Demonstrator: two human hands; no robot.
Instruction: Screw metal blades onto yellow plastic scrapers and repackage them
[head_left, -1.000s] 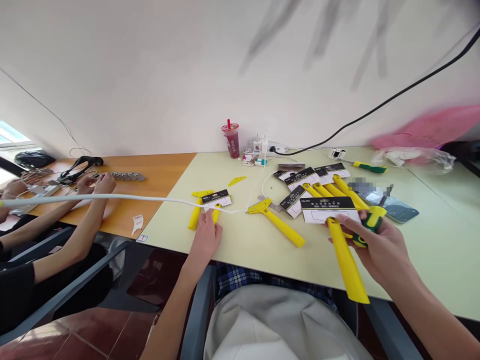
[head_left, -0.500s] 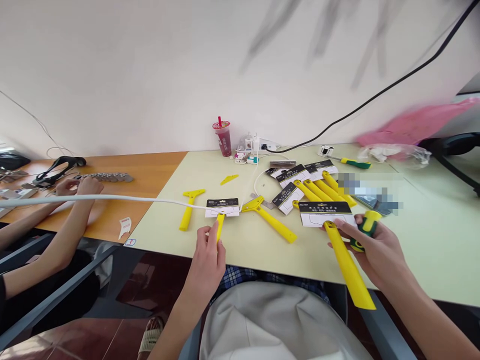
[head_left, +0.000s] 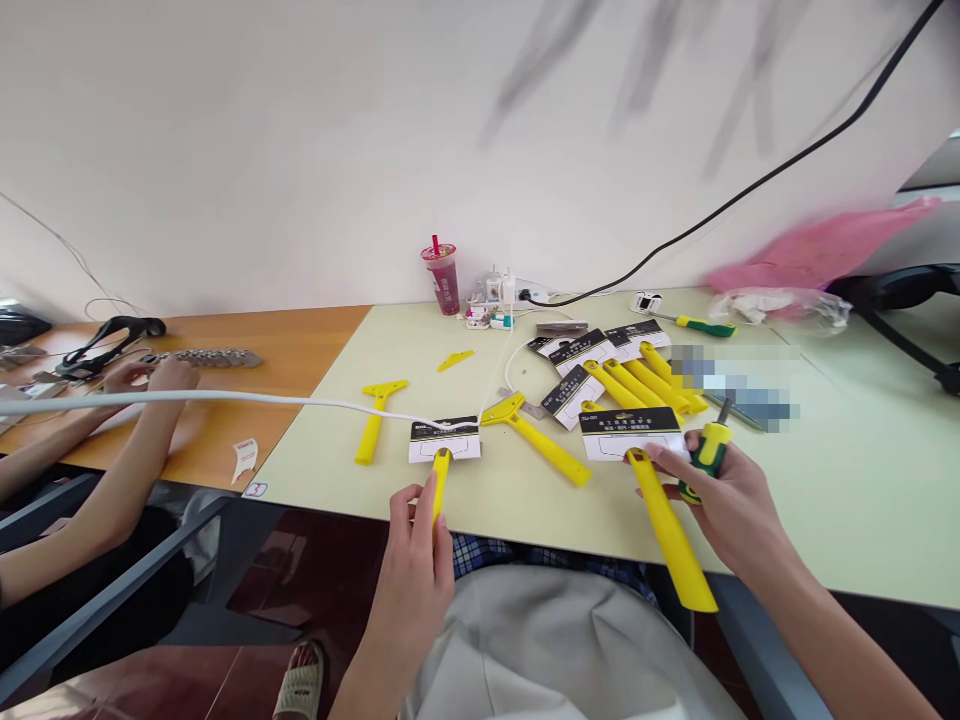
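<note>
My left hand is closed on the yellow handle of a scraper; a black-and-white header card covers its head, and the white cable crosses over that card. My right hand grips a second yellow scraper, its handle slanting down past the table edge and its head behind another card. In the same hand is a green-and-yellow screwdriver, shaft pointing up. Between my hands lies an uncarded yellow scraper; a smaller one lies to the left, near a loose yellow blade cover.
Several carded scrapers are piled ahead of my right hand. Behind them are a power strip, a drink cup and another screwdriver. A white cable spans the left. Another person's hands work at the wooden table.
My right hand has shifted left with its scraper and turned the screwdriver, so the shaft now shows upward. My left hand and its scraper sit slightly lower. The view has shifted a little.
</note>
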